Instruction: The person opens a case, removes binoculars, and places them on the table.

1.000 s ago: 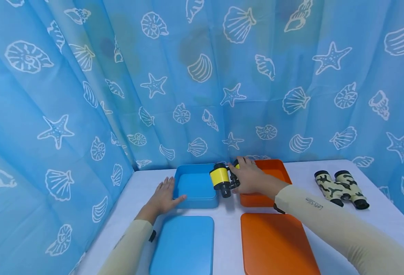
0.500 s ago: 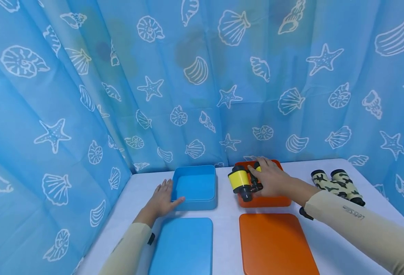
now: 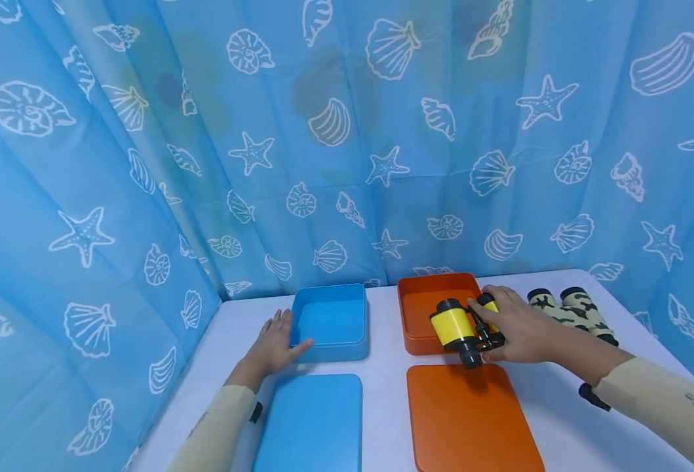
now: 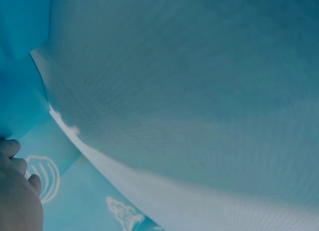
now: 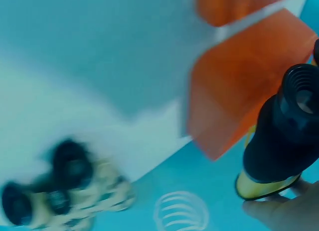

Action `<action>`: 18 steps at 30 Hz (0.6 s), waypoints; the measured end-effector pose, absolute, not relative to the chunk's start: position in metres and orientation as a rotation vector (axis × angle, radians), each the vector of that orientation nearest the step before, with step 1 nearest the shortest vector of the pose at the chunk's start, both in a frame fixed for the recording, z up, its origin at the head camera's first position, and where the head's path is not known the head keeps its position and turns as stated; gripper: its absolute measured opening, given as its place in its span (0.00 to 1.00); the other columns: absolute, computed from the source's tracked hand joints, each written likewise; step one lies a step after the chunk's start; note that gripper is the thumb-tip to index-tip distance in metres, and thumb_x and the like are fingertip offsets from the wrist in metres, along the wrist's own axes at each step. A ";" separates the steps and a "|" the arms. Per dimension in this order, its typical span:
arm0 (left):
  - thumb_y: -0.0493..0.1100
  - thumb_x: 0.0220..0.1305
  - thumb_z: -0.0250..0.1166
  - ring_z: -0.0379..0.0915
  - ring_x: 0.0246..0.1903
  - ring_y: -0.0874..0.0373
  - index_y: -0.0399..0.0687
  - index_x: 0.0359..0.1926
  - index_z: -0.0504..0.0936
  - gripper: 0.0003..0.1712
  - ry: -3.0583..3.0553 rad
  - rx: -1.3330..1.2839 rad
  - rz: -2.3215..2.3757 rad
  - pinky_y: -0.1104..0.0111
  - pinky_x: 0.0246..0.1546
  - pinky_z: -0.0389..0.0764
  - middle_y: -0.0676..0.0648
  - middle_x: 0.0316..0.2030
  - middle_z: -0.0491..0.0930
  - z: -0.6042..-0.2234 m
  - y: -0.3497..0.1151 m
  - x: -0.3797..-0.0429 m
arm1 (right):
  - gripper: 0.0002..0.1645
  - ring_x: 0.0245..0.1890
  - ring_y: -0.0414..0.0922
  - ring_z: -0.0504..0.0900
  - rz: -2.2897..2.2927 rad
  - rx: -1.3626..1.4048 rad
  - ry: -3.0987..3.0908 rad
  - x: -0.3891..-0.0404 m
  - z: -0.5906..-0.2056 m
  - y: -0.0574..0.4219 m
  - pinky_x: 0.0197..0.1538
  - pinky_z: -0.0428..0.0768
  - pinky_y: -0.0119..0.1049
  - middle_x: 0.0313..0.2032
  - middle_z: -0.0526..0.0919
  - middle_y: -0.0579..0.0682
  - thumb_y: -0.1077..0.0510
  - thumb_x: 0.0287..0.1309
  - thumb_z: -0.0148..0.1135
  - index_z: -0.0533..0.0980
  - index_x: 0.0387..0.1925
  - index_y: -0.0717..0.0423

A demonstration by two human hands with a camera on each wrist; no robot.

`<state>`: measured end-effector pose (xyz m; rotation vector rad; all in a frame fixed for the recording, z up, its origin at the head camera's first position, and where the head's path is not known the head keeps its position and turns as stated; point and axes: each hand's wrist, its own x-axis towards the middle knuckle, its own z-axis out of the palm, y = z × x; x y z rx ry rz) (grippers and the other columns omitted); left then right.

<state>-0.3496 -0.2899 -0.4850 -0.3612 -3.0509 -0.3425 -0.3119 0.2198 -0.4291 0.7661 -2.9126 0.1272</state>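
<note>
Right hand [image 3: 520, 328] grips the yellow binoculars [image 3: 461, 324], fingers curled over the top, holding them above the near right corner of the orange box [image 3: 420, 308]. Just beyond this hand, further right, the camouflage binoculars [image 3: 571, 311] lie on the white table [image 3: 559, 419]. Nearer to the person, below the held binoculars, sits the orange lid [image 3: 470, 419], flat on the table. Left hand [image 3: 272, 347] rests flat on the table with straight fingers, its thumb and fingertips touching the near left corner of the blue box [image 3: 329, 321]. Just in front of that hand, toward the person, lies the blue lid [image 3: 311, 423]. Behind both boxes hangs a blue curtain [image 3: 347, 131] printed with shells.
</note>
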 end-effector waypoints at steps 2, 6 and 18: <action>0.76 0.63 0.48 0.33 0.74 0.42 0.37 0.76 0.45 0.59 -3.054 -0.365 -0.347 0.46 0.70 0.41 0.39 0.75 0.46 -0.485 -0.290 -0.349 | 0.61 0.65 0.65 0.55 0.133 0.769 -2.917 -0.304 -0.433 0.231 0.53 0.70 0.69 0.67 0.55 0.65 0.26 0.37 0.71 0.66 0.70 0.51; 0.75 0.63 0.48 0.34 0.74 0.42 0.36 0.75 0.46 0.58 -3.049 -0.367 -0.337 0.46 0.70 0.41 0.38 0.74 0.47 -0.486 -0.292 -0.348 | 0.61 0.65 0.66 0.55 0.139 0.762 -2.940 -0.291 -0.441 0.250 0.53 0.69 0.70 0.68 0.55 0.63 0.24 0.37 0.69 0.65 0.71 0.48; 0.77 0.62 0.46 0.34 0.74 0.42 0.37 0.76 0.45 0.59 -3.054 -0.381 -0.331 0.46 0.70 0.41 0.39 0.75 0.46 -0.485 -0.288 -0.348 | 0.63 0.65 0.64 0.56 0.171 0.711 -2.967 -0.259 -0.453 0.300 0.54 0.67 0.71 0.69 0.52 0.60 0.20 0.34 0.67 0.65 0.71 0.43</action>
